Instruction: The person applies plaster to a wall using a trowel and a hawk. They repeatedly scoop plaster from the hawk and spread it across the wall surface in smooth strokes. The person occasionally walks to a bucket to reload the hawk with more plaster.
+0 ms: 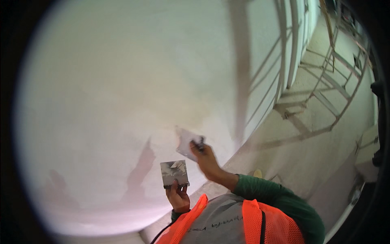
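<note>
My right hand (208, 162) is closed around the dark handle of a flat, pale finishing trowel (186, 143). The trowel's blade lies close to the white wall (122, 73); whether it touches the surface cannot be made out. Lower and to the left, my left hand (178, 198) grips a square metal plate (167, 171) by its bottom edge, thumb on top and fingers underneath. Whitish filler is smeared across the upper part of the plate. A yellowish, slightly damp-looking patch shows on the wall above the trowel.
A metal ladder-like frame (331, 85) stands on the floor at the far right. The pale floor (284, 150) runs along the wall's foot. Shadows of my arms and the frame fall on the wall. A pale box-like block (367, 150) sits near the right rim.
</note>
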A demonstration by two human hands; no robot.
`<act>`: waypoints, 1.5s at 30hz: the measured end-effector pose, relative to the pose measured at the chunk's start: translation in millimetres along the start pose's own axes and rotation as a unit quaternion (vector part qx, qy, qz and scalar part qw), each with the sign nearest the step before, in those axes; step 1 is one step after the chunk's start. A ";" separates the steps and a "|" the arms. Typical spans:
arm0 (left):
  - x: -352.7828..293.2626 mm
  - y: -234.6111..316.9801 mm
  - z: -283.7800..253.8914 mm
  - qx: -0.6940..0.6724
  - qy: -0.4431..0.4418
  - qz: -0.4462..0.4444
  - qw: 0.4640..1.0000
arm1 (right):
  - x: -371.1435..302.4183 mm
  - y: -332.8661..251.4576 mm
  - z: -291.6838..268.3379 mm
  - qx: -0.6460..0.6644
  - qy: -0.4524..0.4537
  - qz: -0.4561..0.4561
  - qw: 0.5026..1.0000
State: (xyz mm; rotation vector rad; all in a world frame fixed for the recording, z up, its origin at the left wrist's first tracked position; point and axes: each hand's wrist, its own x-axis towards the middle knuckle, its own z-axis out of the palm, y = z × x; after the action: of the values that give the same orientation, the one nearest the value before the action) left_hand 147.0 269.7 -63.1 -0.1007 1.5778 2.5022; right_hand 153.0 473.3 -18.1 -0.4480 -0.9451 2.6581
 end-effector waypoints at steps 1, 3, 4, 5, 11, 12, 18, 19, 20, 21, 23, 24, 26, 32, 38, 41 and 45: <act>1.6 2.8 9.7 -0.039 -0.023 -0.047 0.998 | 12.4 -1.3 -18.7 0.051 0.011 -0.005 0.999; 1.1 0.4 29.2 -0.091 -0.039 -0.113 0.989 | 24.1 0.9 -48.5 0.103 0.026 -0.002 0.994; 1.7 -0.9 37.6 -0.102 -0.053 -0.123 0.986 | 28.3 2.3 -57.8 0.122 0.035 -0.001 0.992; 3.3 -3.5 48.3 -0.111 -0.061 -0.134 0.983 | 29.5 1.0 -66.6 0.146 -0.029 -0.038 0.988; 13.0 -26.7 88.7 -0.098 -0.105 -0.221 0.965 | 23.0 -30.1 -126.5 -0.250 -0.141 -0.119 0.950; 11.2 -31.8 93.8 -0.108 -0.131 -0.233 0.958 | 22.9 -40.7 -142.1 -0.337 -0.189 -0.151 0.910; 4.5 -52.5 104.8 -0.154 -0.162 -0.252 0.942 | 10.9 -56.1 -208.7 -0.599 -0.145 -0.158 0.771; 8.6 -54.0 104.0 -0.136 -0.163 -0.217 0.953 | 6.2 -51.0 -213.1 -0.603 -0.058 -0.064 0.793; 5.1 -58.6 102.8 -0.107 -0.160 -0.184 0.964 | -4.2 -45.5 -220.0 -0.608 0.044 0.046 0.791; 13.5 -58.9 100.2 -0.007 -0.177 -0.094 0.980 | -7.7 -36.1 -219.4 -0.449 0.144 0.090 0.877; 14.4 -65.2 95.8 0.188 -0.210 0.038 0.959 | -20.1 -17.1 -216.3 -0.021 0.185 0.108 0.977; 13.4 -69.5 93.2 0.281 -0.215 0.086 0.931 | -25.1 -10.2 -213.3 0.093 0.178 0.155 0.967; 13.1 -79.8 87.1 0.370 -0.268 0.191 0.869 | -35.4 1.7 -200.6 0.094 0.147 0.220 0.960; 22.5 -102.7 29.2 0.452 -0.386 0.278 0.755 | -54.0 -17.5 -162.9 0.156 0.066 0.172 0.970; 39.9 -86.8 -58.4 0.385 -0.117 0.251 0.881 | -21.9 11.8 -197.8 0.056 0.041 0.007 0.998; 81.8 -1.7 -93.3 0.558 -0.045 0.487 0.670 | -2.1 86.9 -232.4 0.034 0.220 0.073 0.972; 134.2 173.8 -95.9 0.594 -0.125 0.695 0.385 | 33.7 207.4 -235.0 -0.099 0.237 0.027 0.966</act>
State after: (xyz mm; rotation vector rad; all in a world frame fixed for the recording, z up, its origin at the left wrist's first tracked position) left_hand -21.2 126.1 29.0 2.3878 3.3210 0.3517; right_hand 178.1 462.5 -332.2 -1.1093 -1.0471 2.3366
